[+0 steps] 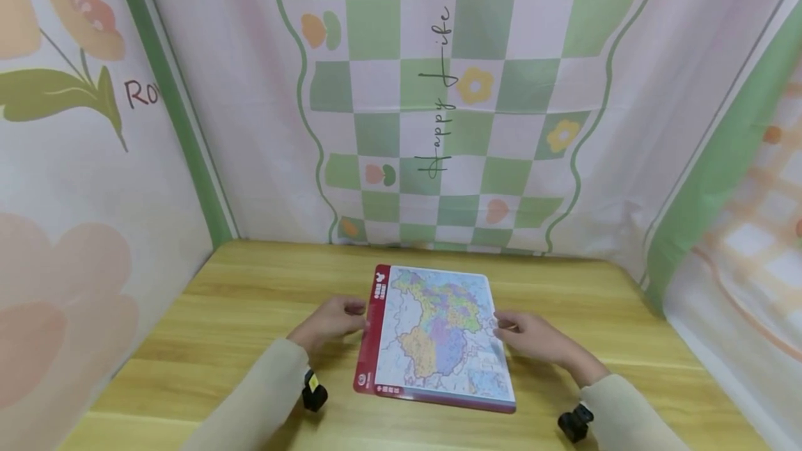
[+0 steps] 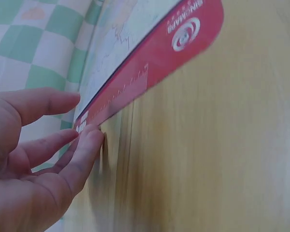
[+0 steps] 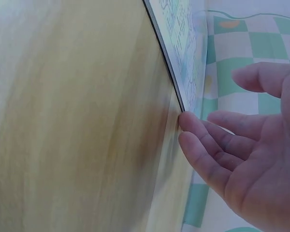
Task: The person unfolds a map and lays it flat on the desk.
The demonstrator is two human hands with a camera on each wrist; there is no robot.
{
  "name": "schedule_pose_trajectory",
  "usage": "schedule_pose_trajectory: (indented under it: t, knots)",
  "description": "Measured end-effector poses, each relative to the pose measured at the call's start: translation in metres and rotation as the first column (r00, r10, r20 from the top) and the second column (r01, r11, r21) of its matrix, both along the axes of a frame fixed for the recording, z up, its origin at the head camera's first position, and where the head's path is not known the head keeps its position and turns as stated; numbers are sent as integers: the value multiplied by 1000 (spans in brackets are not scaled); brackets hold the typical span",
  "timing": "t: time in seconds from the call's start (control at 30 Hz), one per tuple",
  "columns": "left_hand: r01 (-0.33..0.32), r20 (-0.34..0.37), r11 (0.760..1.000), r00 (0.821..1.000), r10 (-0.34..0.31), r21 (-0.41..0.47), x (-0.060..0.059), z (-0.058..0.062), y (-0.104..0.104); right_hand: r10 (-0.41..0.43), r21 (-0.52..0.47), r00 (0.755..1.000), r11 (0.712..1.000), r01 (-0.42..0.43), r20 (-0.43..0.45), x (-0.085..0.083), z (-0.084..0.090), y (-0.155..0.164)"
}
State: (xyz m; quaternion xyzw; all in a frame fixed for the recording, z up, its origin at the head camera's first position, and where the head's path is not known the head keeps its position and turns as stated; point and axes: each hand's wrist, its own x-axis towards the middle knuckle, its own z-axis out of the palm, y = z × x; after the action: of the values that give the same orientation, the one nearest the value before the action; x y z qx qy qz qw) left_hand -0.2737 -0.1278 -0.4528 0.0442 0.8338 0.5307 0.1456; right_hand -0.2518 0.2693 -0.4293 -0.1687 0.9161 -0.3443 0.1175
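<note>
A flat rectangular map board (image 1: pixel 432 339) with a red border and a colored map lies on the wooden table, a little askew. At its red left edge is my left hand (image 1: pixel 328 323). The left wrist view shows those fingers (image 2: pixel 89 140) touching the red strip, with the thumb raised apart from it. On the opposite side my right hand (image 1: pixel 535 336) is at the board's edge. In the right wrist view its fingertips (image 3: pixel 187 118) touch the thin dark edge, while the thumb stays off the board. Neither hand's fingers close round the board.
The wooden table (image 1: pixel 250 298) carries the board near its middle. Behind it hangs a green-and-white checkered curtain (image 1: pixel 432 89), with printed fabric on both sides. Small black cameras (image 1: pixel 315 393) are strapped at both wrists.
</note>
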Motion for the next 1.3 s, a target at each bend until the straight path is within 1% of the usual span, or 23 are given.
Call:
schedule_pose_trajectory:
  t: [0.17, 0.23, 0.4, 0.5, 0.73, 0.97, 1.17, 1.3]
  knots:
    - [2, -7, 999, 1000, -2, 49, 1, -1, 5, -3, -10, 1000, 1000, 3, 4, 0, -1, 0]
    - [-5, -1, 997, 1000, 6, 73, 1, -1, 6, 3, -11, 1000, 1000, -3, -6, 0, -2, 0]
    - [-30, 27, 990, 999, 26, 138, 3, -1, 6, -18, -3, 1000, 1000, 18, -24, -2, -2, 1]
    - [-35, 32, 986, 999, 30, 160, 2, -1, 7, -29, -4, 999, 1000, 28, -34, -2, -3, 0]
    - [-57, 39, 987, 998, 51, 151, 0, -3, 7, -61, -40, 997, 997, 59, -51, -4, -5, -3]
    - [-58, 34, 985, 998, 53, 162, -1, -3, 8, -125, -144, 992, 981, 127, 26, -6, -7, -8]
    - [-81, 51, 983, 996, 73, 165, -3, -3, 10, -125, -125, 992, 985, 123, -3, -9, -6, -11]
    - [-95, 68, 982, 994, 85, 162, -5, -4, 12, -124, -136, 992, 983, 122, -5, -10, -4, -13]
